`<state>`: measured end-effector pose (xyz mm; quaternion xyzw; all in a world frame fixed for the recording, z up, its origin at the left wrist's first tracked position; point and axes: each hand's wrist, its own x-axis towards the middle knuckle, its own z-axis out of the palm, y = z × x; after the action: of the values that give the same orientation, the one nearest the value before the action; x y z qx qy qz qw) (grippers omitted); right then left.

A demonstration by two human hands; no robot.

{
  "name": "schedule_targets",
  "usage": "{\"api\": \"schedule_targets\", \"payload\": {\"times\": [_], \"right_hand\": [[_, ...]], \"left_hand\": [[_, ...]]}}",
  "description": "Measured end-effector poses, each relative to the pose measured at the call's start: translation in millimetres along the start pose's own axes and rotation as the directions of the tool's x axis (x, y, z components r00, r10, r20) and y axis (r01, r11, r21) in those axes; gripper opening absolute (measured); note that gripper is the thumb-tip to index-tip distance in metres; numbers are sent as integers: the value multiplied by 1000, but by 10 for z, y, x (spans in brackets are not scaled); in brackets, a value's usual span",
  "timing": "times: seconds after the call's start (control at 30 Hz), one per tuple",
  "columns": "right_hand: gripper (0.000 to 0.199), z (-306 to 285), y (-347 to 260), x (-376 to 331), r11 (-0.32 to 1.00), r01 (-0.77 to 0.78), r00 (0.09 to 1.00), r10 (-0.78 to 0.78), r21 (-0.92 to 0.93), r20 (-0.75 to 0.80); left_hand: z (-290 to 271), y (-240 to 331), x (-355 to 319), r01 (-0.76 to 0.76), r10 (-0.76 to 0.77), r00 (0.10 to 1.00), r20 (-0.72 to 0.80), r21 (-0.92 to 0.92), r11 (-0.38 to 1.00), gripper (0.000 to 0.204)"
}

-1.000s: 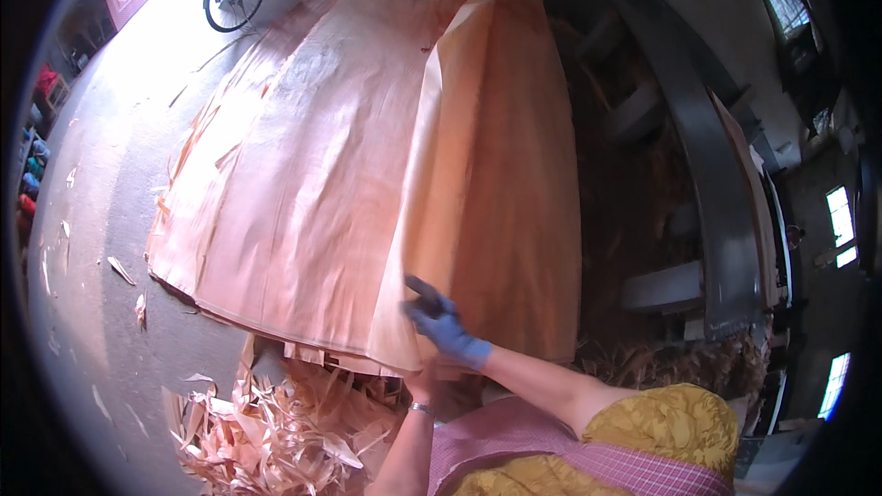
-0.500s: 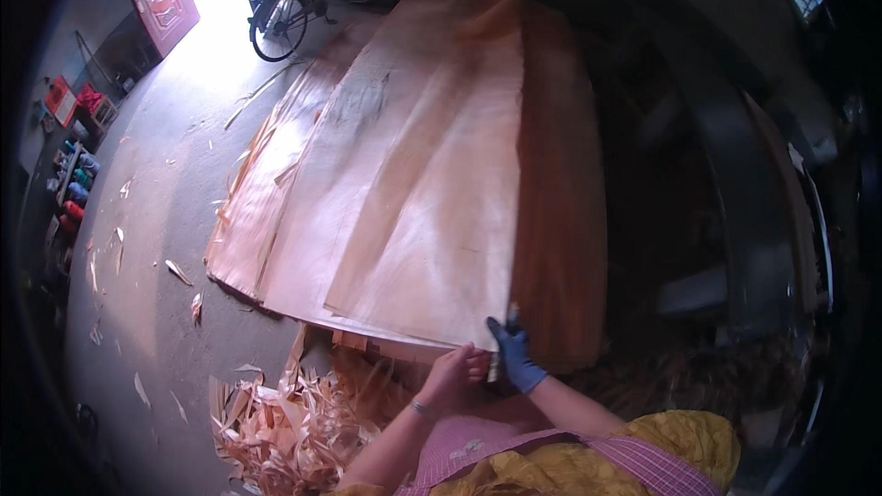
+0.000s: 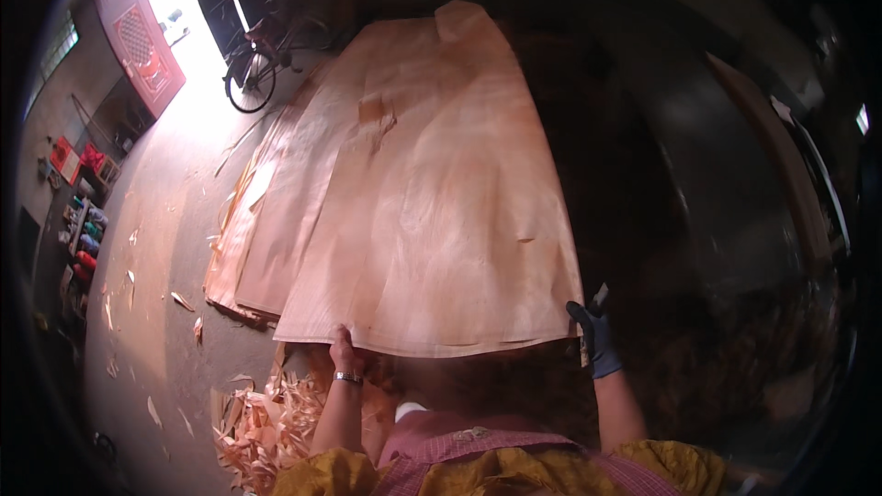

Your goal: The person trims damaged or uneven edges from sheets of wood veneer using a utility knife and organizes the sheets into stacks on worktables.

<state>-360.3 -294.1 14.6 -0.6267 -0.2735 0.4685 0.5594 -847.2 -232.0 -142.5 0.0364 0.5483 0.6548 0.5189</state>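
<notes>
A large thin sheet of pale wood veneer (image 3: 432,211) is spread out in front of me, lifted at its near edge. My left hand (image 3: 342,350), bare with a bracelet at the wrist, grips the near edge toward its left corner. My right hand (image 3: 593,335), in a dark blue glove, grips the near right corner. Beneath the sheet lies a stack of more veneer sheets (image 3: 266,248), showing along its left side.
A heap of veneer scraps (image 3: 262,413) lies on the concrete floor at my lower left. A bicycle (image 3: 262,60) stands by a bright doorway at the far left. Shelves with coloured things (image 3: 78,230) line the left wall. A dark machine (image 3: 735,220) fills the right side.
My hands have moved apart along the sheet's near edge. The folded, raised veneer sheet has come down and spread out flat over the stack.
</notes>
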Motion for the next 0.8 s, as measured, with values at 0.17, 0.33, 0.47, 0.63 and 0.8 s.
{"api": "schedule_targets", "payload": {"times": [0.17, 0.33, 0.47, 0.63, 0.8], "right_hand": [[49, -1487, -566, -357, 995, 58, 997, -63, -81, -50], [46, -3036, -958, -421, 987, 139, 979, -149, -79, -142], [84, -4165, -1156, -242, 927, 323, 927, -350, -189, -131], [56, -5879, -1396, 268, 935, 159, 963, -218, -316, -160], [47, -6732, -1995, 660, 846, 206, 910, -350, -492, -223]], "left_hand": [[860, -655, -1549, -55, 13, 952, 306, 129, 990, 7], [2368, -1400, -3197, -149, -55, 866, 496, 363, 920, 25], [3369, -1866, -4323, -248, -29, 720, 693, 296, 923, 29], [4489, -2530, -5282, -294, -19, 625, 780, 259, 920, 26], [5250, -3387, -5591, -422, 90, 545, 833, 180, 889, 24]]}}
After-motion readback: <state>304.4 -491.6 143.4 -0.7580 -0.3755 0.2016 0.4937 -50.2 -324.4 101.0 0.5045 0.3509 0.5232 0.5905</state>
